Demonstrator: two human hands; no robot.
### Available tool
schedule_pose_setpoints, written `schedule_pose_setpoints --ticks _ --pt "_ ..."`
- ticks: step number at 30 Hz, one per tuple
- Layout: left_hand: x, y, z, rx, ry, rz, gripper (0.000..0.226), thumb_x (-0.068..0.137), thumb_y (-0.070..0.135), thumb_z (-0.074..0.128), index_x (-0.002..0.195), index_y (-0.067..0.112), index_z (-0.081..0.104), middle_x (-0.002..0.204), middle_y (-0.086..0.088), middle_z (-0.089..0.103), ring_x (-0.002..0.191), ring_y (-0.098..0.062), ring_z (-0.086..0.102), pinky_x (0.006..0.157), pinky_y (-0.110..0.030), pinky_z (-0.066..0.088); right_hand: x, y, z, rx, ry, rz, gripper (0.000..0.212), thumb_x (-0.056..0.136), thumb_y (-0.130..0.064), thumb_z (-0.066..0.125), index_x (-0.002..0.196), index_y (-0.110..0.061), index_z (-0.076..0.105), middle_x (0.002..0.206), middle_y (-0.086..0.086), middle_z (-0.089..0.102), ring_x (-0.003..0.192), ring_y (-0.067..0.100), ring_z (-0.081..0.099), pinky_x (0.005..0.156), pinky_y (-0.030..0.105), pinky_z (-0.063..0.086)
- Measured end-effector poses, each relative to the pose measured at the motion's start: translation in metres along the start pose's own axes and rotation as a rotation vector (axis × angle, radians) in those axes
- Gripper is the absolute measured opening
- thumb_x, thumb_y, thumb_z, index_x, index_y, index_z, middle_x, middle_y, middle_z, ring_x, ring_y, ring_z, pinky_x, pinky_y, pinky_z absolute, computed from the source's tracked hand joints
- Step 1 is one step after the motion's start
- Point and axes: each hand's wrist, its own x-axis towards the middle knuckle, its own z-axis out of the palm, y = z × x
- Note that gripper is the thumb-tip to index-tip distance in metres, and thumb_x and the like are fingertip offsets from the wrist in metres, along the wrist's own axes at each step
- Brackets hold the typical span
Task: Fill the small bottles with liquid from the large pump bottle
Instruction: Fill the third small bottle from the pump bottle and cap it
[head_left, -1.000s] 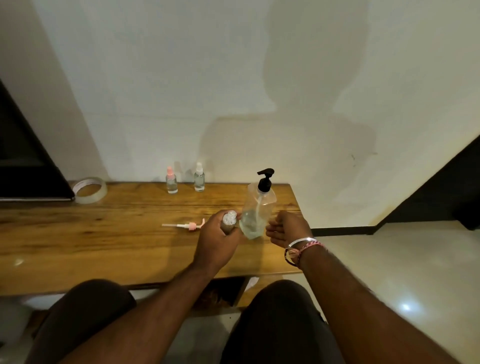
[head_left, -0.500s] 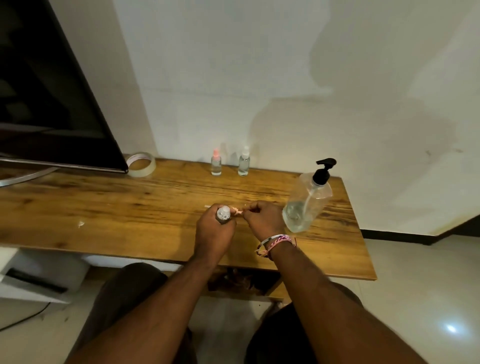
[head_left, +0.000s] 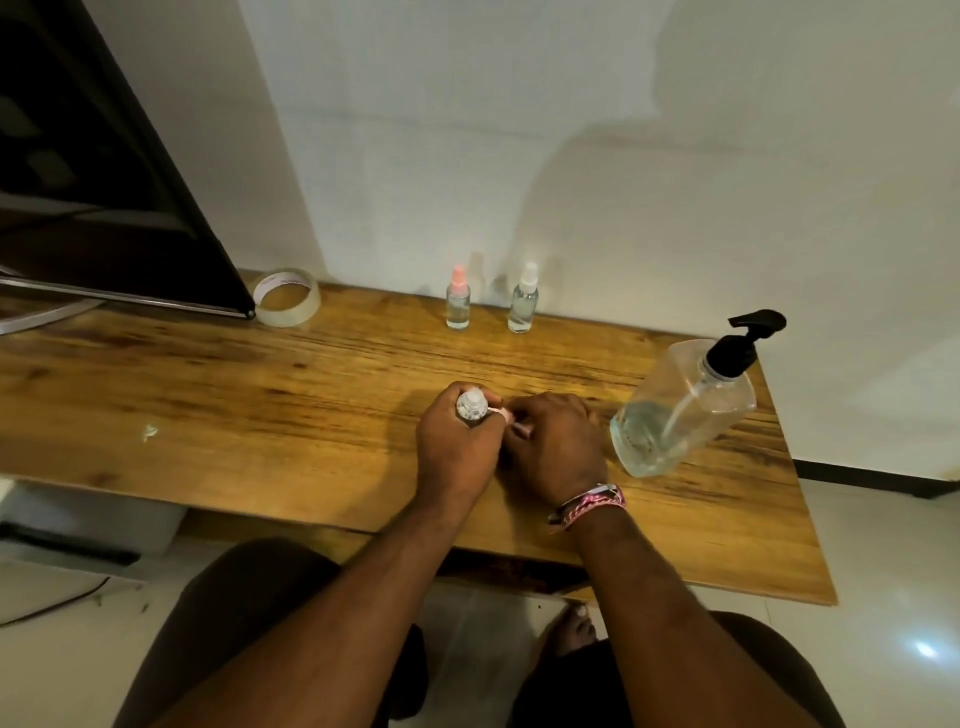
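I count three small clear bottles: one in my left hand (head_left: 454, 447), a pink-capped one (head_left: 457, 305) and a white-capped one (head_left: 522, 306); one large clear pump bottle (head_left: 680, 410); one tape roll (head_left: 286, 297).

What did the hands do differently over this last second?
The right hand let go of the large pump bottle, moved left and picked up the pink sprayer cap, bringing it beside the small bottle. The left hand kept gripping that bottle; the two capped bottles at the wall stayed put.

Wooden table (head_left: 260, 395): bottles, tape, perhaps monitor.
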Motion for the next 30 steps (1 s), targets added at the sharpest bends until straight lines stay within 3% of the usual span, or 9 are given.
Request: schedule_pose_setpoints --ticks 5,9,13,16,19,21,26,30 --pt "0.008 0.005 0.007 -0.03 0.025 -0.008 0.024 0.082 -0.003 0.077 0.085 0.02 0.072 0.081 0.003 0.075 0.072 -0.004 0.071 0.06 -0.018 0.055 0.007 -0.003 -0.007 0.316 0.136 0.087 0.032 0.081 -0.043 0.07 0.107 -0.026 0.076 0.102 -0.007 0.068 0.093 0.011 0.063 0.082 0.034 0.057" --pt "0.017 0.011 0.012 -0.036 0.043 0.01 0.022 0.083 0.0 0.079 0.084 0.02 0.072 0.081 0.005 0.075 0.068 0.002 0.068 0.057 -0.017 0.054 0.014 -0.005 -0.012 0.377 0.288 0.076 0.026 0.078 -0.032 0.08 0.102 -0.022 0.079 0.097 -0.005 0.067 0.083 0.006 0.061 0.074 0.02 0.052" --pt "0.024 0.011 0.016 -0.024 0.053 0.039 0.024 0.082 -0.002 0.076 0.083 0.022 0.074 0.082 0.007 0.076 0.071 -0.002 0.067 0.062 -0.027 0.058 0.024 -0.004 -0.017 0.494 0.357 0.053 0.028 0.075 -0.023 0.084 0.102 -0.022 0.078 0.097 -0.005 0.064 0.08 -0.005 0.058 0.069 0.002 0.042" --pt "0.027 0.006 0.017 0.007 0.049 0.041 0.027 0.082 -0.003 0.073 0.083 0.025 0.074 0.082 0.009 0.075 0.073 -0.007 0.068 0.064 -0.029 0.057 0.03 -0.002 -0.024 0.567 0.375 0.066 0.028 0.074 -0.016 0.083 0.101 -0.024 0.078 0.103 -0.004 0.063 0.086 -0.003 0.06 0.07 0.002 0.044" --pt "0.028 0.004 0.019 0.009 0.035 0.035 0.029 0.083 -0.003 0.072 0.083 0.026 0.074 0.081 0.013 0.075 0.075 -0.005 0.068 0.063 -0.023 0.057 0.031 -0.002 -0.025 0.602 0.358 0.044 0.027 0.074 -0.013 0.082 0.099 -0.024 0.078 0.107 -0.009 0.068 0.095 -0.001 0.063 0.077 0.008 0.05" --pt "0.027 0.002 0.02 0.011 0.016 0.027 0.03 0.083 -0.003 0.073 0.084 0.027 0.074 0.082 0.012 0.075 0.075 -0.003 0.068 0.064 -0.021 0.056 0.029 -0.003 -0.025 0.668 0.313 0.082 0.026 0.077 -0.016 0.081 0.101 -0.025 0.079 0.102 -0.013 0.073 0.09 0.001 0.067 0.076 0.017 0.055" --pt "0.027 -0.002 0.023 0.042 -0.009 0.014 0.027 0.084 -0.001 0.075 0.088 0.026 0.075 0.084 0.007 0.075 0.073 -0.002 0.068 0.062 -0.024 0.057 0.026 -0.003 -0.03 0.763 0.324 0.087 0.019 0.081 -0.019 0.079 0.099 -0.025 0.078 0.09 -0.011 0.075 0.081 0.003 0.07 0.068 0.012 0.052" --pt "0.026 -0.003 0.024 0.028 -0.031 0.006 0.027 0.085 -0.002 0.073 0.087 0.025 0.074 0.08 0.006 0.073 0.066 0.001 0.063 0.058 -0.022 0.054 0.028 -0.005 -0.036 0.813 0.335 0.082 0.011 0.085 -0.02 0.079 0.095 -0.021 0.077 0.085 -0.005 0.074 0.08 0.009 0.07 0.069 0.021 0.056"
